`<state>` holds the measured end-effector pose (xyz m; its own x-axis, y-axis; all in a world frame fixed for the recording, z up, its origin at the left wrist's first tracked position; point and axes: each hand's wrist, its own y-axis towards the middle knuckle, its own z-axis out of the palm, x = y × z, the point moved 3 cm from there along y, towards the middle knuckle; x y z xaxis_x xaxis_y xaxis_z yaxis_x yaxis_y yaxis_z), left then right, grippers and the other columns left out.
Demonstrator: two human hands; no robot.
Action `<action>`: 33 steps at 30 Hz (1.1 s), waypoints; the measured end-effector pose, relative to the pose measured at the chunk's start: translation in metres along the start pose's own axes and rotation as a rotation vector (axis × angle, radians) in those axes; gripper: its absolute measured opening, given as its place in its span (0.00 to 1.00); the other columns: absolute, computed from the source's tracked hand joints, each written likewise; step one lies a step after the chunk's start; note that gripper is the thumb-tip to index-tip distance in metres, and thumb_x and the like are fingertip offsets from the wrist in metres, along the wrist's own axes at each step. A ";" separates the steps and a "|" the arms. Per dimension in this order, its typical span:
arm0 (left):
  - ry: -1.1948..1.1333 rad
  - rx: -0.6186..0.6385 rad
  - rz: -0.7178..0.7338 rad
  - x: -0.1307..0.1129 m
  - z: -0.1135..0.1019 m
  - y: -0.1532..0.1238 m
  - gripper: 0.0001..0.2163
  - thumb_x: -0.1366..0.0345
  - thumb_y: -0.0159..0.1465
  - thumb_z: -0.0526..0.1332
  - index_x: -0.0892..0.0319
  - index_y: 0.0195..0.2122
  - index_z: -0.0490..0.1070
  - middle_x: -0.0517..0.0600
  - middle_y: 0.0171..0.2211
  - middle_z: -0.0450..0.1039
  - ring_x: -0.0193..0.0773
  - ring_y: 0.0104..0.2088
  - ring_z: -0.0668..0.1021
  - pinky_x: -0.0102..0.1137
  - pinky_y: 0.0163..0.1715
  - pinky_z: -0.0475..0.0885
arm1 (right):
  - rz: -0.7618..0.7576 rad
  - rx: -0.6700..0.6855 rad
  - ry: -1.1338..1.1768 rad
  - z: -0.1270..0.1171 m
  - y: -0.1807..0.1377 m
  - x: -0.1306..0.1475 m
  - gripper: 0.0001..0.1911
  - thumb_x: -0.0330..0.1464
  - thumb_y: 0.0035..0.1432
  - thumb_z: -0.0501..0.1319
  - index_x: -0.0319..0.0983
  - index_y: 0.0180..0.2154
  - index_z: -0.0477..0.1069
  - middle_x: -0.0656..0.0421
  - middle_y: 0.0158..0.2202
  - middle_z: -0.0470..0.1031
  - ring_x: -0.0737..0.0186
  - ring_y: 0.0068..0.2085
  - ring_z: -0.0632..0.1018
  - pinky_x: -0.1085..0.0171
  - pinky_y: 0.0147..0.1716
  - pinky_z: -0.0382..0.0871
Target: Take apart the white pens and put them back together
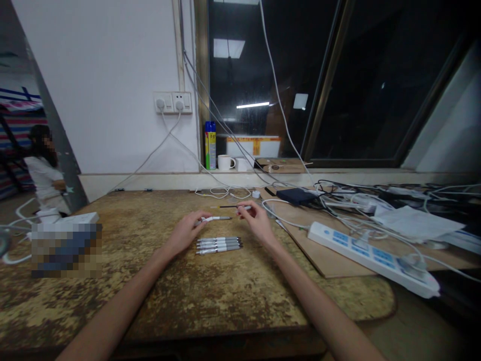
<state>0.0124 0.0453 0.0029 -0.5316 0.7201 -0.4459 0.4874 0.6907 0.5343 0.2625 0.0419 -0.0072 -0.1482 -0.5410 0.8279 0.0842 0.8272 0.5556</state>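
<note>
My left hand [187, 231] is closed around a white pen barrel [217, 218] that points right, held just above the worn wooden table [158, 296]. My right hand [256, 219] pinches a thin dark refill [230, 206] at its right end, a little farther back. The two parts lie roughly parallel and apart. Three assembled white pens [219, 244] lie side by side on the table between and just in front of my hands.
A white power strip [372, 256] lies on a thin board [330, 258] to the right, among tangled cables and papers [409, 220]. A spray can [210, 145] and mug [225, 162] stand on the sill. A seated person [43, 170] is far left.
</note>
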 end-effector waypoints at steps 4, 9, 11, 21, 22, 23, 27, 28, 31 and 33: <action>0.008 0.006 0.003 -0.002 0.000 -0.001 0.14 0.57 0.72 0.54 0.54 0.51 0.75 0.52 0.51 0.78 0.46 0.51 0.78 0.39 0.55 0.69 | 0.001 -0.009 -0.002 -0.001 0.000 0.001 0.18 0.45 0.60 0.63 0.39 0.44 0.76 0.54 0.34 0.81 0.57 0.35 0.80 0.60 0.37 0.73; 0.025 0.021 -0.007 -0.001 0.001 -0.001 0.14 0.58 0.72 0.54 0.53 0.52 0.75 0.52 0.52 0.78 0.46 0.52 0.77 0.40 0.55 0.69 | 0.002 -0.006 0.015 -0.001 0.000 0.003 0.17 0.44 0.59 0.63 0.39 0.43 0.77 0.55 0.33 0.81 0.57 0.34 0.80 0.61 0.36 0.73; 0.025 0.024 -0.009 -0.001 0.001 -0.001 0.14 0.57 0.72 0.54 0.54 0.52 0.75 0.52 0.52 0.78 0.46 0.53 0.77 0.40 0.56 0.68 | 0.006 -0.004 0.022 -0.001 0.000 0.004 0.18 0.45 0.59 0.64 0.39 0.43 0.77 0.55 0.32 0.80 0.57 0.34 0.79 0.61 0.36 0.73; 0.024 0.022 0.004 -0.002 0.001 -0.001 0.14 0.57 0.71 0.55 0.53 0.52 0.75 0.52 0.52 0.78 0.46 0.53 0.77 0.40 0.55 0.69 | 0.015 -0.011 0.090 0.002 -0.002 0.012 0.17 0.47 0.58 0.65 0.39 0.36 0.77 0.56 0.32 0.80 0.59 0.32 0.79 0.61 0.37 0.73; 0.027 0.019 0.004 -0.002 0.001 -0.001 0.14 0.57 0.71 0.55 0.54 0.52 0.75 0.52 0.52 0.78 0.46 0.52 0.77 0.40 0.55 0.69 | 0.017 -0.009 0.094 0.002 -0.002 0.013 0.17 0.47 0.58 0.64 0.39 0.35 0.77 0.56 0.32 0.79 0.59 0.32 0.79 0.61 0.37 0.73; 0.031 0.020 0.004 -0.001 0.001 -0.001 0.14 0.57 0.71 0.55 0.54 0.52 0.75 0.52 0.52 0.78 0.46 0.53 0.77 0.40 0.55 0.69 | 0.018 -0.006 0.099 0.002 -0.003 0.013 0.18 0.47 0.59 0.64 0.39 0.35 0.77 0.56 0.32 0.79 0.59 0.32 0.78 0.62 0.37 0.73; 0.033 0.033 0.001 -0.002 0.001 -0.001 0.15 0.56 0.72 0.54 0.54 0.52 0.75 0.52 0.52 0.77 0.45 0.53 0.77 0.40 0.56 0.69 | 0.019 -0.024 0.125 0.000 -0.001 0.010 0.20 0.49 0.59 0.63 0.39 0.31 0.76 0.57 0.30 0.77 0.61 0.30 0.76 0.63 0.33 0.71; 0.034 0.036 0.001 -0.002 0.001 -0.001 0.15 0.56 0.72 0.54 0.54 0.52 0.75 0.52 0.52 0.77 0.45 0.53 0.77 0.40 0.56 0.69 | 0.024 -0.038 0.130 -0.001 -0.001 0.008 0.20 0.50 0.59 0.63 0.39 0.29 0.75 0.57 0.29 0.77 0.62 0.29 0.75 0.64 0.32 0.70; 0.030 0.037 -0.002 -0.002 0.002 -0.001 0.15 0.57 0.72 0.54 0.54 0.53 0.75 0.53 0.53 0.77 0.46 0.53 0.76 0.41 0.57 0.69 | 0.061 -0.075 0.160 -0.004 0.001 0.005 0.22 0.50 0.59 0.62 0.38 0.27 0.74 0.58 0.27 0.75 0.64 0.26 0.73 0.65 0.28 0.68; 0.018 0.035 -0.003 -0.002 0.002 -0.001 0.15 0.57 0.72 0.54 0.54 0.52 0.75 0.53 0.53 0.77 0.47 0.53 0.77 0.42 0.57 0.69 | 0.094 -0.093 0.180 -0.005 0.001 0.003 0.23 0.51 0.59 0.62 0.38 0.25 0.74 0.58 0.25 0.75 0.65 0.24 0.73 0.66 0.26 0.66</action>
<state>0.0143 0.0432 0.0012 -0.5457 0.7167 -0.4342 0.5092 0.6951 0.5075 0.2672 0.0399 -0.0039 0.0417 -0.4874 0.8722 0.1808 0.8622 0.4731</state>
